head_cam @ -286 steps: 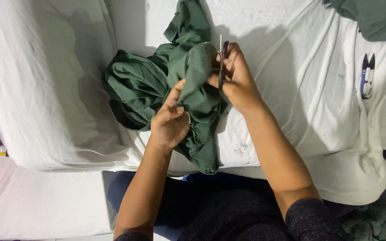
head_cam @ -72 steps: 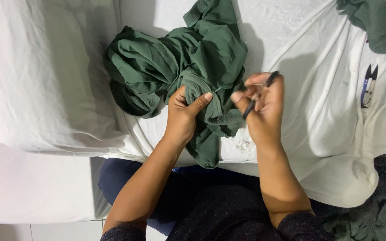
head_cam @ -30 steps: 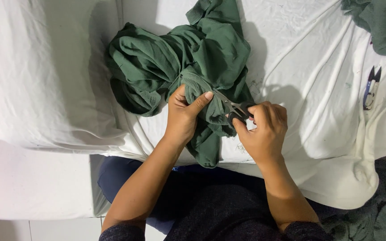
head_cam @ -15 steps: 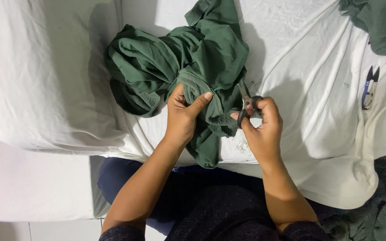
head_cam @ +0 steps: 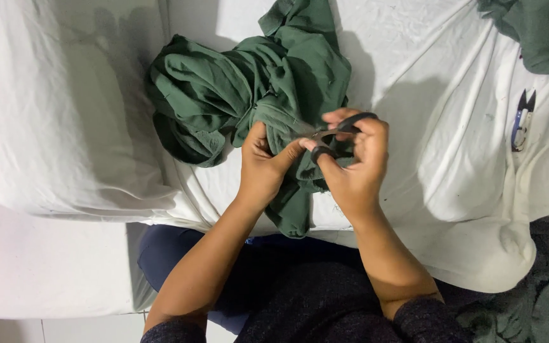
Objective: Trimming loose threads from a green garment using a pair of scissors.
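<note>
- Across the white sheet (head_cam: pixel 427 165) of the bed, a bunched green garment (head_cam: pixel 249 89) lies ahead of both hands, its bulk to the upper left and one narrow tail running down toward the person's lap.
- At the garment's lower right edge, the left hand (head_cam: pixel 263 166) pinches a fold, fingers closed on the cloth, thumb pointing right.
- Immediately right of that pinch, the right hand (head_cam: pixel 354 165) grips small black-handled scissors (head_cam: pixel 333 136), fingers through the loops; the blades point left, into the held fold, touching or almost touching it.
- Scissors' long axis runs roughly level, right to left, meeting the fold between the two hands.
- Well apart at right, a thread snipper (head_cam: pixel 522 121) lies on the sheet, unused.
</note>
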